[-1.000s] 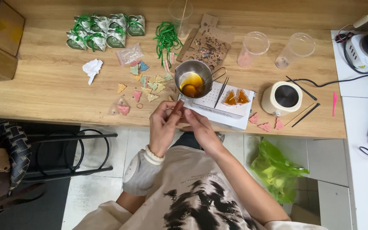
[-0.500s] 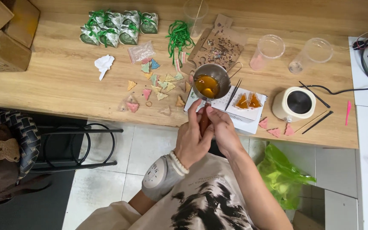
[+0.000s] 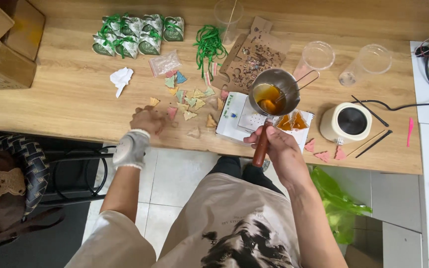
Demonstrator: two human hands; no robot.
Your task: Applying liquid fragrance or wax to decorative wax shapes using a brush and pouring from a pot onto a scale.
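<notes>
My right hand [image 3: 278, 149] grips the brown wooden handle of a small metal pot [image 3: 272, 93] with amber liquid in it, held over a white paper sheet [image 3: 244, 116]. Two orange triangular pieces [image 3: 292, 122] lie on that sheet just right of the pot. My left hand [image 3: 147, 120], a grey band on its wrist, rests on the wooden table [image 3: 65, 99] at the left edge of a scatter of small coloured triangular pieces [image 3: 189, 99]. Whether its curled fingers hold a piece is hidden.
Green-ribboned wrapped packets [image 3: 137, 34] and loose green ribbon [image 3: 208, 44] lie at the back. Two clear plastic cups [image 3: 346, 58], a brown cardboard piece [image 3: 251, 54], a round white heater [image 3: 346, 122] with black cord, thin sticks [image 3: 371, 141], pink pieces [image 3: 323, 151], crumpled paper [image 3: 121, 78] and cardboard boxes [image 3: 6, 44] are around.
Both hands were together at the table edge. My right hand has taken the pot's handle and my left hand has moved left to the coloured pieces. The camera view has shifted.
</notes>
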